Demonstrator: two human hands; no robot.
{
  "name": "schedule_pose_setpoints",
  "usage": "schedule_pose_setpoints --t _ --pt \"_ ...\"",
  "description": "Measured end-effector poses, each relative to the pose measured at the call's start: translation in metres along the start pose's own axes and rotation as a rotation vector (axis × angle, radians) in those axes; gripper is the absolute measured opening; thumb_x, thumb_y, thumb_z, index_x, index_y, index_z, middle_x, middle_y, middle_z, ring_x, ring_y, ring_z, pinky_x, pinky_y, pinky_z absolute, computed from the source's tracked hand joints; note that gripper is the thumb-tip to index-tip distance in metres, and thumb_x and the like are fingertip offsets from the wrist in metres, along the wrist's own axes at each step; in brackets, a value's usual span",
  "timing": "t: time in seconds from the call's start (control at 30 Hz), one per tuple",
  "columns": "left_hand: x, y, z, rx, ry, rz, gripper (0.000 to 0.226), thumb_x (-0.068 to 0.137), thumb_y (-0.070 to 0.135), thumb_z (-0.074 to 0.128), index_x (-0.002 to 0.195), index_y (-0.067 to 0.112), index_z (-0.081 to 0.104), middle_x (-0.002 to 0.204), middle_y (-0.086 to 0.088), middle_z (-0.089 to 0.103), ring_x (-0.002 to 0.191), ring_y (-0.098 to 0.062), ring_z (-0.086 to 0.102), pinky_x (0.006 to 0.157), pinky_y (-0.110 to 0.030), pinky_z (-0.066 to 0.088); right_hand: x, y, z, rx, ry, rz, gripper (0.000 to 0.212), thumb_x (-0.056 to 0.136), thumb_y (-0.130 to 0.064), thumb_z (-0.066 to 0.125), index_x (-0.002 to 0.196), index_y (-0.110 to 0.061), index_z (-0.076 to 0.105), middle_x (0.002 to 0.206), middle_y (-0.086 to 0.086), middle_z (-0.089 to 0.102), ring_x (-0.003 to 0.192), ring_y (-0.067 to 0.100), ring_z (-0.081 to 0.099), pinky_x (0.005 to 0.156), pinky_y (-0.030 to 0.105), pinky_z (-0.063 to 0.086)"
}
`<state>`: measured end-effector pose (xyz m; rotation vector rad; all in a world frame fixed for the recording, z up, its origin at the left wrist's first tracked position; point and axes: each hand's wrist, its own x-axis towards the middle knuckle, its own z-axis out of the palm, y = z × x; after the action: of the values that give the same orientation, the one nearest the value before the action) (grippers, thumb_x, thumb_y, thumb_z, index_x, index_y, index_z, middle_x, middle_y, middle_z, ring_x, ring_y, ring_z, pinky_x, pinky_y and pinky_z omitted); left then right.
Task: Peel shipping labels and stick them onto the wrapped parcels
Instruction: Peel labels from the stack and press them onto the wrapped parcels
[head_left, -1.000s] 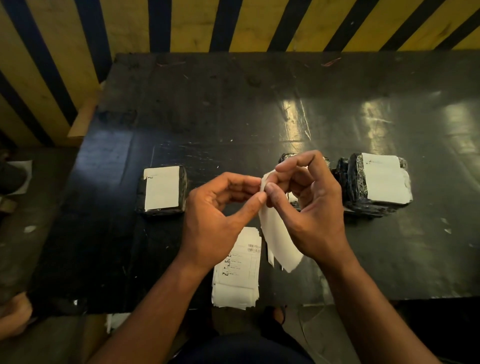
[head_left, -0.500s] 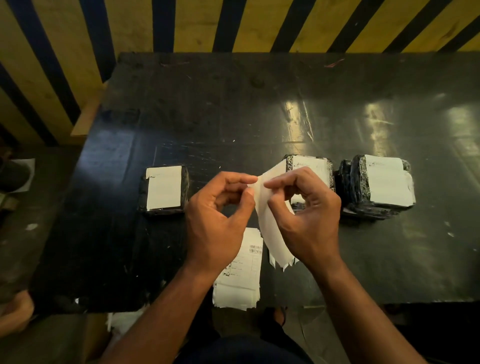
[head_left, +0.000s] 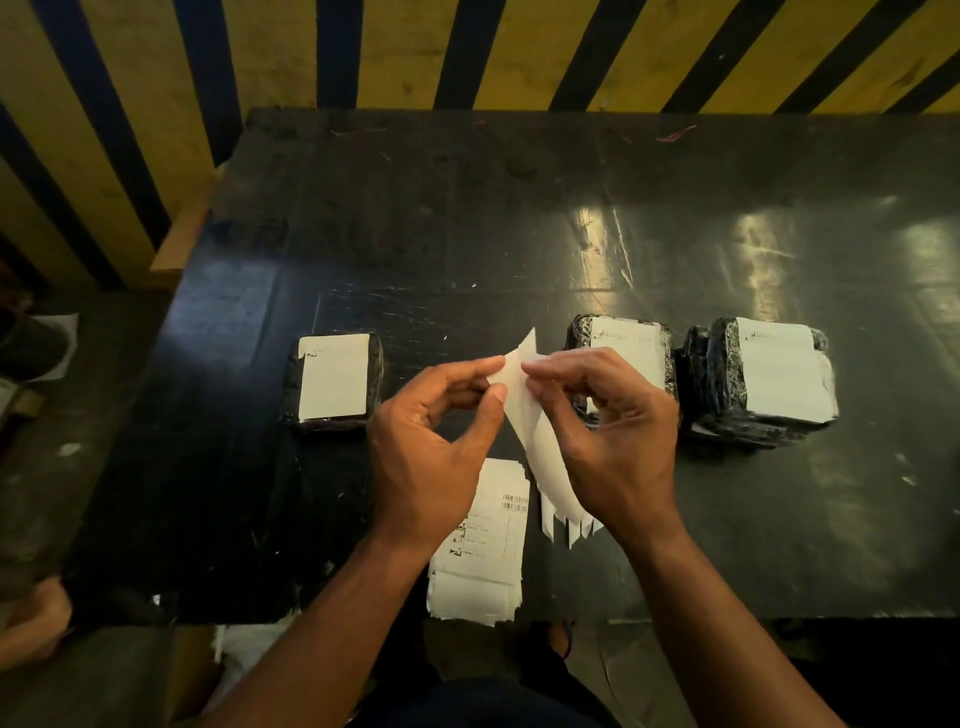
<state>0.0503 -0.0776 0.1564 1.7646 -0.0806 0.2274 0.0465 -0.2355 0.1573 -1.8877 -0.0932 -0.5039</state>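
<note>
Above the middle of the black table (head_left: 519, 218), a white label sheet (head_left: 540, 447) is held up between both hands. The left hand (head_left: 426, 457) is curled, and the upper edge of the sheet is pinched between its thumb and forefinger. The right hand (head_left: 613, 441) is curled too, and the same upper edge is pinched by its fingertips just beside those of the left hand. One pointed corner of the sheet is seen above the fingers; the lower end hangs down and is cut into small strips. Whether the label is already separated from its backing cannot be told.

On the table under the left wrist, at the near edge, a stack of printed labels (head_left: 483, 545) is laid flat, with a barcode visible on the top one. It is partly covered by the left hand.

Three wrapped parcels are placed in a row further back. The left parcel (head_left: 333, 379) lies apart from the others, and a white label is already stuck on its top. The middle parcel (head_left: 623, 343) is partly hidden behind the right hand, and a label is seen on it as well. The right parcel (head_left: 763, 384) stands just beside the middle one and also carries a label, which is bent over its side.

Behind the table, a wall with yellow and dark stripes (head_left: 291, 57) is seen.
</note>
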Motion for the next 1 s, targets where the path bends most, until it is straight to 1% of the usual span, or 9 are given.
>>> schedule_pose_setpoints --t 0.17,0.27,0.33,0.4,0.53,0.67,0.77,0.87,1.0 --pt "0.006 -0.011 -0.011 0.036 0.031 0.009 0.025 0.092 0.011 0.075 0.113 0.024 0.073 0.111 0.009 0.074 0.102 -0.005 0.073 0.080 -0.016 0.059 -0.004 0.015 -0.004 -0.020 0.040 0.057 0.019 0.090 -0.005 0.076 0.109 -0.009 0.079 0.107 0.001 0.076 0.099 0.010 0.071 0.083 0.017 0.056" --pt "0.009 -0.020 -0.019 0.066 0.048 0.000 0.031 0.093 0.012 0.073 0.119 0.028 0.071 0.111 0.008 0.074 0.101 -0.004 0.072 0.079 -0.017 0.060 -0.006 0.025 -0.005 -0.071 0.055 0.082 0.023 0.091 -0.008 0.076 0.113 -0.010 0.078 0.108 -0.002 0.074 0.097 0.004 0.069 0.082 0.014 0.056" --pt "0.011 -0.026 -0.024 0.090 0.065 -0.015 0.035 0.094 0.010 0.073 0.123 0.029 0.069 0.107 0.010 0.073 0.097 -0.003 0.072 0.079 -0.013 0.058 -0.008 0.033 -0.004 -0.104 0.066 0.097 0.024 0.091 -0.010 0.077 0.115 -0.010 0.078 0.107 -0.002 0.074 0.093 0.006 0.069 0.080 0.015 0.058" --pt "0.013 -0.035 -0.031 0.118 0.081 -0.026 0.032 0.094 0.010 0.072 0.120 0.029 0.070 0.107 0.011 0.072 0.098 -0.003 0.072 0.079 -0.011 0.057 -0.011 0.039 -0.002 -0.110 0.069 0.116 0.025 0.091 -0.012 0.078 0.116 -0.010 0.078 0.107 -0.001 0.074 0.091 0.007 0.070 0.079 0.016 0.059" --pt "0.015 -0.057 -0.042 0.195 0.121 -0.061 0.025 0.096 0.013 0.071 0.119 0.021 0.074 0.113 0.002 0.074 0.100 -0.006 0.071 0.080 -0.011 0.056 -0.017 0.046 -0.001 -0.049 0.066 0.190 0.031 0.088 -0.017 0.081 0.119 -0.015 0.076 0.107 -0.005 0.074 0.089 0.010 0.070 0.076 0.016 0.060" --pt "0.015 -0.072 -0.050 0.224 0.174 -0.098 0.026 0.096 0.015 0.072 0.119 0.028 0.071 0.115 0.004 0.072 0.097 -0.003 0.071 0.079 -0.012 0.057 -0.021 0.058 0.000 -0.019 0.120 0.250 0.035 0.085 -0.017 0.084 0.119 -0.014 0.076 0.105 -0.004 0.074 0.081 0.016 0.071 0.075 0.027 0.064" --pt "0.013 -0.079 -0.055 0.238 0.211 -0.122 0.027 0.096 0.015 0.071 0.120 0.027 0.070 0.117 0.005 0.071 0.097 -0.002 0.071 0.081 -0.014 0.058 -0.024 0.066 -0.001 0.005 0.164 0.281 0.037 0.084 -0.016 0.084 0.120 -0.014 0.075 0.107 -0.004 0.074 0.084 0.020 0.073 0.076 0.030 0.065" --pt "0.012 -0.087 -0.060 0.258 0.251 -0.136 0.028 0.095 0.016 0.072 0.121 0.027 0.070 0.115 0.008 0.071 0.096 -0.004 0.072 0.082 -0.017 0.060 -0.025 0.073 -0.005 -0.016 0.189 0.283 0.039 0.084 -0.014 0.084 0.122 -0.012 0.074 0.108 -0.006 0.074 0.083 0.018 0.074 0.077 0.025 0.063" --pt "0.013 -0.097 -0.070 0.324 0.299 -0.141 0.028 0.095 0.015 0.072 0.123 0.018 0.072 0.116 0.006 0.070 0.096 -0.001 0.070 0.080 -0.016 0.060 -0.026 0.081 -0.016 -0.078 0.205 0.272 0.040 0.084 -0.013 0.084 0.122 -0.017 0.072 0.109 -0.011 0.072 0.083 0.007 0.073 0.080 0.019 0.061"
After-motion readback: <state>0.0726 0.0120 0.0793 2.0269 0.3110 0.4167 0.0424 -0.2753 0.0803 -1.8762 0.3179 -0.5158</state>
